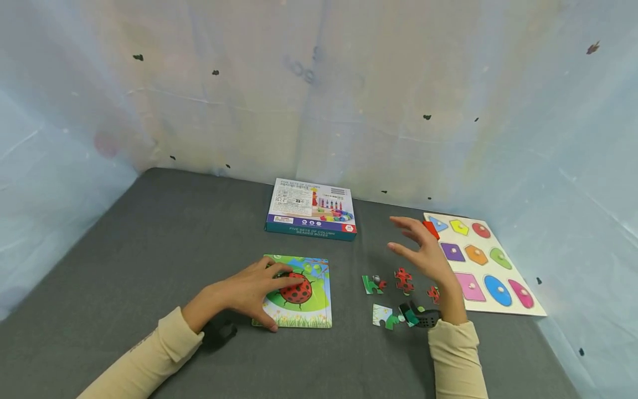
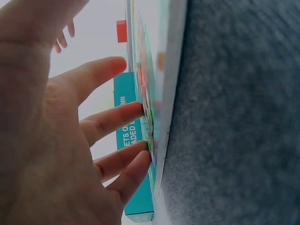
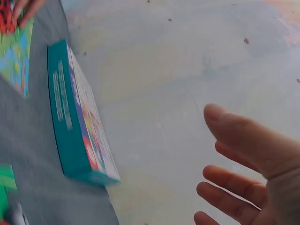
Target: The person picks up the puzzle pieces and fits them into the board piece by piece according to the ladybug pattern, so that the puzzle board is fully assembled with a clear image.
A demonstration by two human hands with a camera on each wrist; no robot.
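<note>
A flat ladybug puzzle board (image 1: 319,307) lies on the dark tabletop, with a red spotted ladybug on green and blue. My left hand (image 1: 251,289) rests over its left side, fingers spread; in the left wrist view its fingertips (image 2: 136,110) touch the board's face. My right hand (image 1: 423,255) is raised above the table at the right, holding nothing, thumb and fingers apart. Below and left of it lie loose jigsaw pieces: a green one (image 1: 369,285), a red spotted one (image 1: 404,281), a white-and-green one (image 1: 381,315) and another red one (image 1: 432,295) partly hidden by the wrist.
A teal and white beaded-toy box (image 1: 311,213) lies behind the puzzle board. To the right sits a white shape-peg board (image 1: 490,269) with coloured knobbed shapes. A red piece (image 1: 431,229) shows behind my right hand. Pale sheeting (image 1: 349,100) hangs along the table's back and sides.
</note>
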